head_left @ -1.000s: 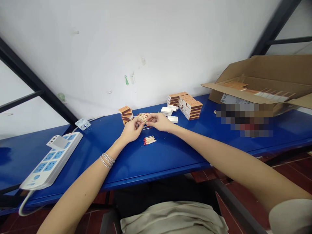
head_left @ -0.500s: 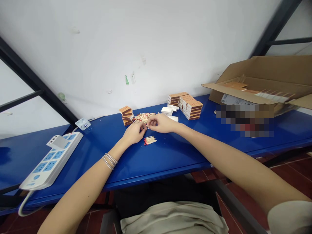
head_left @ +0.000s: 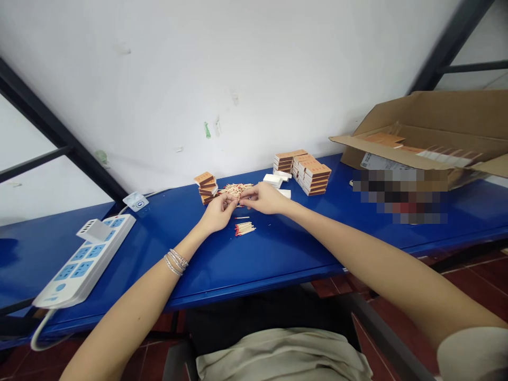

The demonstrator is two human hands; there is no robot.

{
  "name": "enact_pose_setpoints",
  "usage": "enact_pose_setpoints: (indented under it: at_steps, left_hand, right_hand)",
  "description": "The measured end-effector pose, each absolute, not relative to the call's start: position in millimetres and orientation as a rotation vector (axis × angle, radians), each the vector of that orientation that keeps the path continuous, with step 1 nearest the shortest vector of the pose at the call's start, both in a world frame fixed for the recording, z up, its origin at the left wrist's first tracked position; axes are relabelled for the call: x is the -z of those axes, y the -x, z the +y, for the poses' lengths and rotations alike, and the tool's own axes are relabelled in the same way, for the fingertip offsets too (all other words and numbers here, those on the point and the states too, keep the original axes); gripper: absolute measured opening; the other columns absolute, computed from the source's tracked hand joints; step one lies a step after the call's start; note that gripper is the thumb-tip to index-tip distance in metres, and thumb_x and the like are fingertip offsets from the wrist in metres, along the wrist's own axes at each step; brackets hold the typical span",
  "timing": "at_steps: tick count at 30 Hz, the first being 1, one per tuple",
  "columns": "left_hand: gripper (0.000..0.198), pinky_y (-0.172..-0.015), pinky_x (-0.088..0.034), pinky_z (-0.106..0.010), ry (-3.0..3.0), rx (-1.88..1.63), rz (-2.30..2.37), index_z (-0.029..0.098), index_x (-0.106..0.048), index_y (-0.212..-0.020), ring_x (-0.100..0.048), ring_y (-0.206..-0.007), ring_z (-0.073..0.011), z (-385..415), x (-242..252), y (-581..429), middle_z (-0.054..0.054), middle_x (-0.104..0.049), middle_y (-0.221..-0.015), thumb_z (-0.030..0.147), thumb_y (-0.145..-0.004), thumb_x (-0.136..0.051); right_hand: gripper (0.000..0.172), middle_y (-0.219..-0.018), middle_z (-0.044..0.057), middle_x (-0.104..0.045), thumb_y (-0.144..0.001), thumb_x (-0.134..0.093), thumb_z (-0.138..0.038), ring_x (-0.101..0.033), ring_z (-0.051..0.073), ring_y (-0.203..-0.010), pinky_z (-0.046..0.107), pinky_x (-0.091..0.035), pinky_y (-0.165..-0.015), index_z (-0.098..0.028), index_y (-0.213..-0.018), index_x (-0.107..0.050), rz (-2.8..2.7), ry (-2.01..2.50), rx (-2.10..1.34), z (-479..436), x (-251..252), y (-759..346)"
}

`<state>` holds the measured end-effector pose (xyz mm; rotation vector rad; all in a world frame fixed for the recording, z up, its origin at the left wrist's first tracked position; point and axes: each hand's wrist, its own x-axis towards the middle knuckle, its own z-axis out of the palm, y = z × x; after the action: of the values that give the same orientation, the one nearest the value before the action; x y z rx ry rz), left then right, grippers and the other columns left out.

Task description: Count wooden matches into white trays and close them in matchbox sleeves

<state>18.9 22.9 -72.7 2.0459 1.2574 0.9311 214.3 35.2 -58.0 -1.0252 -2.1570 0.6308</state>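
Both hands meet at the near edge of a loose pile of red-tipped matches [head_left: 238, 188]. My left hand [head_left: 219, 212] has its fingers bent and pinched together. Its fingertips almost touch those of my right hand [head_left: 264, 198], which is also closed in a pinch. What lies between the fingertips is too small to make out. Just below the hands, a single match [head_left: 242, 217] lies on the blue table. Nearer to me is a small row of matches [head_left: 245, 228], red heads to the left.
Several matchboxes [head_left: 206, 186] are stacked left of the pile. White tray-like pieces [head_left: 273, 181] and taller matchbox stacks [head_left: 311, 174] stand to the right. An open cardboard box [head_left: 444, 119] sits far right, a power strip [head_left: 85, 262] at the left on the blue table [head_left: 286, 248].
A single match now lies apart, just above the row of matches. Both hands have shifted slightly up toward the pile, and their fingertips have come closer together.
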Motion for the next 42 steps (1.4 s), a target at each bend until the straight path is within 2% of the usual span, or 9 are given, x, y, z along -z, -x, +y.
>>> enact_pose_setpoints:
  at_steps: [4, 6, 10, 13, 22, 27, 31, 38, 42]
  left_hand:
    - [0.023, -0.046, -0.034, -0.025, -2.088, -0.919, 1.302, 0.017, -0.06, -0.09, -0.043, -0.046, -0.0105, 19.0, 69.4, -21.4, 0.001, -0.058, -0.063, 0.039, -0.088, -0.054]
    - [0.02, -0.05, -0.037, -0.026, -2.218, -0.906, 1.385, 0.018, -0.063, -0.089, -0.047, -0.049, -0.0118, 18.2, 67.0, -19.7, 0.0, -0.06, -0.065, 0.036, -0.087, -0.055]
    - [0.011, -0.071, -0.046, -0.031, -2.51, -0.777, 1.514, 0.018, -0.065, -0.09, -0.061, -0.075, -0.0188, 19.8, 66.2, -14.7, -0.004, -0.067, -0.084, 0.025, -0.083, -0.06]
    - [0.013, -0.076, -0.046, -0.033, -2.588, -0.682, 1.589, 0.018, -0.064, -0.095, -0.06, -0.084, -0.022, 20.8, 68.3, -14.6, -0.006, -0.065, -0.086, 0.024, -0.085, -0.058]
    - [0.009, -0.075, -0.047, -0.034, -2.582, -0.567, 1.613, 0.018, -0.061, -0.089, -0.06, -0.085, -0.0224, 20.4, 68.5, -18.5, -0.007, -0.062, -0.091, 0.022, -0.089, -0.052]
    - [0.009, -0.081, -0.048, -0.036, -2.563, -0.573, 1.664, 0.018, -0.057, -0.092, -0.061, -0.091, -0.0239, 21.6, 69.4, -17.1, -0.01, -0.063, -0.096, 0.02, -0.091, -0.048]
    - [0.009, -0.081, -0.049, -0.037, -2.473, -0.654, 1.732, 0.018, -0.056, -0.09, -0.062, -0.09, -0.0239, 24.2, 71.9, -16.0, -0.01, -0.064, -0.096, 0.021, -0.091, -0.047]
    - [0.009, -0.077, -0.049, -0.036, -2.398, -0.794, 1.704, 0.018, -0.054, -0.086, -0.062, -0.08, -0.0216, 28.4, 76.2, -14.2, -0.009, -0.063, -0.09, 0.023, -0.091, -0.048]
    - [0.009, -0.071, -0.047, -0.033, -2.326, -0.857, 1.648, 0.019, -0.053, -0.085, -0.059, -0.072, -0.0188, 27.3, 73.3, -14.9, -0.006, -0.063, -0.083, 0.023, -0.091, -0.048]
  right_hand:
    - [0.022, -0.07, 0.004, -0.073, -0.081, -0.065, -0.03, -0.063, 0.016, -0.06, 0.024, -0.044, -0.054, -0.015, -0.09, -0.076, -1.977, 1.005, -0.832, 39.0, 65.9, -209.2]
    - [0.018, -0.071, 0.005, -0.073, -0.08, -0.065, -0.028, -0.065, 0.016, -0.061, 0.024, -0.044, -0.053, -0.014, -0.086, -0.074, -1.923, 1.028, -0.858, 39.9, 67.3, -208.3]
    - [0.011, -0.069, 0.004, -0.072, -0.08, -0.062, -0.021, -0.064, 0.014, -0.057, 0.024, -0.044, -0.055, -0.015, -0.085, -0.069, -2.006, 1.078, -0.757, 38.7, 64.1, -211.2]
    - [0.013, -0.068, 0.001, -0.071, -0.077, -0.066, -0.019, -0.061, 0.012, -0.057, 0.023, -0.042, -0.058, -0.016, -0.087, -0.071, -2.204, 1.067, -0.647, 36.3, 61.2, -213.4]
    - [0.019, -0.065, 0.001, -0.07, -0.075, -0.065, -0.014, -0.054, 0.01, -0.055, 0.021, -0.04, -0.057, -0.014, -0.089, -0.079, -2.506, 0.988, -0.763, 28.2, 54.9, -211.1]
    - [0.021, -0.076, 0.003, -0.075, -0.078, -0.062, -0.014, -0.058, 0.011, -0.061, 0.021, -0.043, -0.062, -0.013, -0.092, -0.079, -2.51, 0.955, -0.832, 25.4, 53.1, -210.3]
    - [0.022, -0.083, 0.004, -0.076, -0.078, -0.063, -0.016, -0.063, 0.013, -0.067, 0.021, -0.045, -0.064, -0.014, -0.095, -0.078, -2.407, 1.169, -0.701, 29.1, 56.0, -210.3]
    - [0.033, -0.082, 0.005, -0.074, -0.082, -0.063, -0.024, -0.063, 0.015, -0.068, 0.023, -0.042, -0.063, -0.013, -0.112, -0.073, -2.402, 1.349, -0.478, 33.8, 57.4, -212.1]
    - [0.03, -0.08, 0.005, -0.074, -0.081, -0.065, -0.024, -0.061, 0.013, -0.065, 0.023, -0.041, -0.062, -0.013, -0.107, -0.074, -2.326, 1.316, -0.482, 34.6, 61.7, -211.2]
